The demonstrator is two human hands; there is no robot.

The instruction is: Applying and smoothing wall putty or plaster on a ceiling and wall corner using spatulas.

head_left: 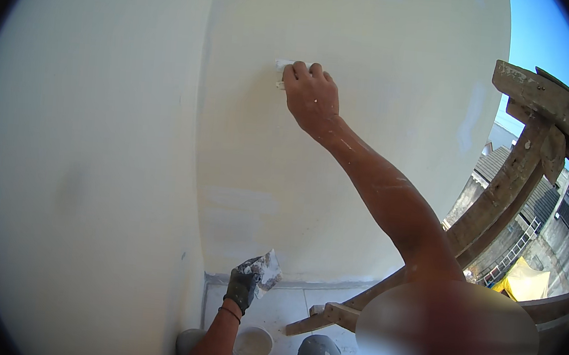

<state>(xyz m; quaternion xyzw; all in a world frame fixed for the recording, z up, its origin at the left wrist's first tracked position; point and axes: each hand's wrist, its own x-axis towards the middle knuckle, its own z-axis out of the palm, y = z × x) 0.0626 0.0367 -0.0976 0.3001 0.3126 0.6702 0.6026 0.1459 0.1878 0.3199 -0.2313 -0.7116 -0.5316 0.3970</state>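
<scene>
Grey-gloved, the left hand (242, 289) near six o'clock grips a white-smeared plate (269, 271), a pale bucket (254, 344) below; near twelve, the bare right hand (312, 95) clasps a mostly hidden flat tool (282, 65) against the wall (377, 43); timbers (511, 174) stand at three.

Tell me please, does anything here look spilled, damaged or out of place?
Two oddities stand out. A dark, hazy patch shows against the smooth off-white left wall, unlike the pale surface around it; stain or shadow, I cannot tell. The left hand wears a dark glove, while the right hand is bare.
</scene>
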